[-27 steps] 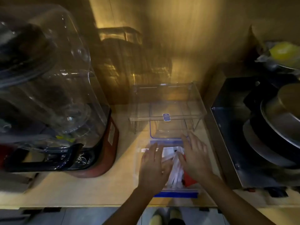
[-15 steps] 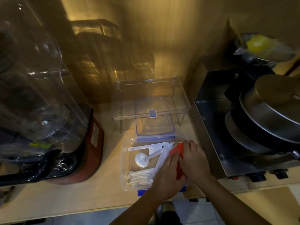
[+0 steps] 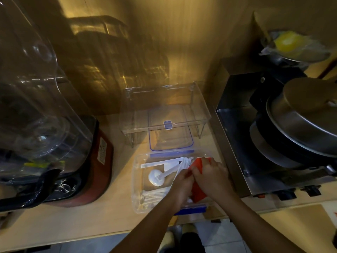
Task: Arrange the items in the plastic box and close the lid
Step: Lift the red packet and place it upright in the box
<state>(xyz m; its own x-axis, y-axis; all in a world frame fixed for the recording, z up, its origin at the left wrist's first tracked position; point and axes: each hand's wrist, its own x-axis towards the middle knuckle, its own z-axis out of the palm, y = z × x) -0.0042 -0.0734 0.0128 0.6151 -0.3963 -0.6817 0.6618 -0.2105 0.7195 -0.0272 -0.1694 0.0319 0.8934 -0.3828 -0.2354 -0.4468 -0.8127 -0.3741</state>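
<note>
A clear plastic box point(image 3: 135, 181) with blue clips sits open near the counter's front edge. Its clear lid point(image 3: 170, 132) with a blue rim lies just behind it, partly under an acrylic stand. Inside the box lie a white round-headed scoop point(image 3: 156, 177), white plastic utensils point(image 3: 155, 195) and a white paper point(image 3: 156, 164). A red packet point(image 3: 197, 181) stands on edge at the box's right side. My left hand point(image 3: 180, 187) and my right hand point(image 3: 211, 177) both pinch this red packet, the left also touching white utensils beside it.
A large blender with a clear cover and red base point(image 3: 94, 161) stands on the left. An acrylic stand point(image 3: 164, 106) is against the back wall. A steel appliance point(image 3: 246, 147) holding stacked pans point(image 3: 300, 121) fills the right. The counter's front edge point(image 3: 91, 234) runs below.
Both hands lay flat over the box contents at first. They then gathered at the right side and stood the red packet on edge. The view has shifted slightly.
</note>
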